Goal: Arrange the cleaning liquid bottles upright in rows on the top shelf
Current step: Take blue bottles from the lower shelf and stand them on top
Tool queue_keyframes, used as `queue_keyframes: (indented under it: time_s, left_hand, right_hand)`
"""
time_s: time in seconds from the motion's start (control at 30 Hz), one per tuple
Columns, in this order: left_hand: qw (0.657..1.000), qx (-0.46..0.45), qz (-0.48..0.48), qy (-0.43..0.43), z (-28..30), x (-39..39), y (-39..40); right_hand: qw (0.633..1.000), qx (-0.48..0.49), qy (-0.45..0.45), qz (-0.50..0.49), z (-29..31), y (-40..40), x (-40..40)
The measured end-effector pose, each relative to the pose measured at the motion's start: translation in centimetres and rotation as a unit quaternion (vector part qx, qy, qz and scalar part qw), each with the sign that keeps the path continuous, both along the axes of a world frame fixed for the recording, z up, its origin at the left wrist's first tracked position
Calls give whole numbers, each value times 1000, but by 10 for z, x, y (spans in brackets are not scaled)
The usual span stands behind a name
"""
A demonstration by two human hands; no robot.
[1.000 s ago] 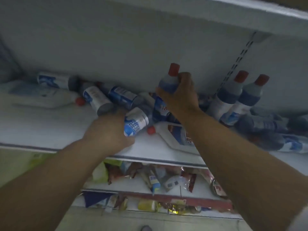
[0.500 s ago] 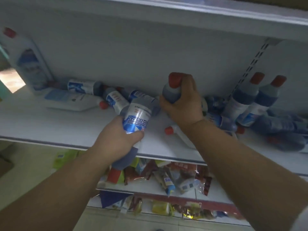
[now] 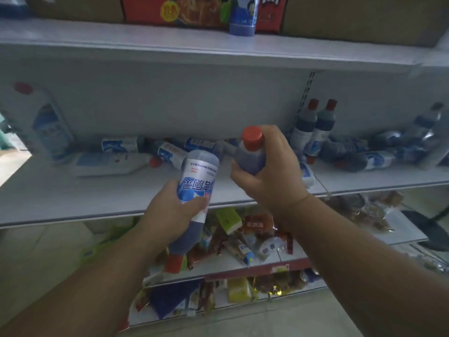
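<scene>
At the far left of the white shelf (image 3: 73, 198) a large white jug (image 3: 46, 122) with a red cap stands upright against the back panel, its label blurred, and a flat white bottle (image 3: 109, 164) lies on its side beside it. Behind that, several blue-labelled cleaning bottles (image 3: 170, 149) lie tumbled on the shelf, partly hidden behind the hands. The left hand (image 3: 175, 210) wraps its fingers around an upside-down bottle (image 3: 194, 190) filled with dark blue liquid, red cap pointing down, held in front of the shelf edge. The right hand (image 3: 269, 176) grips a second bottle (image 3: 250, 152) upright by its neck and shoulder; the lower body is covered by the palm. To the right, two upright bottles (image 3: 313, 132) with red caps stand by the back panel, and a heap of fallen bottles (image 3: 364, 154) stretches toward the frame edge, dim and hard to count. Snack packets (image 3: 243, 234) crowd the lower shelves.
</scene>
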State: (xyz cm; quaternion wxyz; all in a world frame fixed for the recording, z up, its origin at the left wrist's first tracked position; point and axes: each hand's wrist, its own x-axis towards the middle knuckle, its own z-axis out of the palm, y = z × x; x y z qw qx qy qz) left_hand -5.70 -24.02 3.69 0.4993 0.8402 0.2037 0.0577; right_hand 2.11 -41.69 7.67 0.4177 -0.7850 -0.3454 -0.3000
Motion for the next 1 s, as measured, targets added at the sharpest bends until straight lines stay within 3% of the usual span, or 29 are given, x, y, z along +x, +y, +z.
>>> queue_keyframes:
  time_s: [0.2,0.33,0.5,0.8,1.0]
  left_hand:
    - [995,13,1,-95,79,-41,-11]
    - [986,98,9,-135,136,-58,-20]
    - [971,175,19,-159,205,-67,-3]
    - [916,383,25,-115,293,-45,88]
    - [899,428,-44,-80,315,21,153]
  right_hand:
    - [1000,22,7,5,90,-14,-40]
    - [999,17,19,43,157,-19,-56]
    - [995,79,4,57,227,-7,-59]
    - [994,90,-21,66,287,73,-29]
    - [994,106,-7,18,306,134,22]
